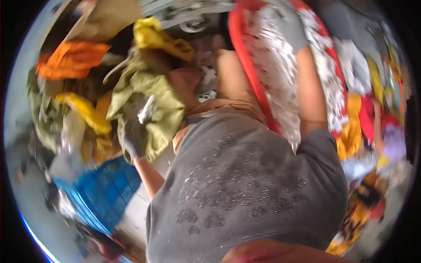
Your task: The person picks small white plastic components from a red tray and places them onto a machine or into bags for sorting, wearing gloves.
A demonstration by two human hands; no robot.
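My left hand (131, 141), in a grey glove, is at the near left edge of a crumpled olive-green sack (164, 103). Its fingers are lost in the sack's folds and in blur. A small white piece (147, 109) shows against the sack. Far out to the right, my right hand (293, 28), also gloved in grey, is over a large red-rimmed tub (245, 57) filled with white scraps (272, 70). Motion smears its fingers, so whether they hold any scraps cannot be made out.
A blue plastic crate (103, 188) stands at the lower left. Orange cloth or plastic (72, 60) and a yellow bag (160, 39) lie beyond the sack. White bags (353, 65) and orange material (351, 129) line the tub's right side. A cardboard box (103, 22) is at the upper left.
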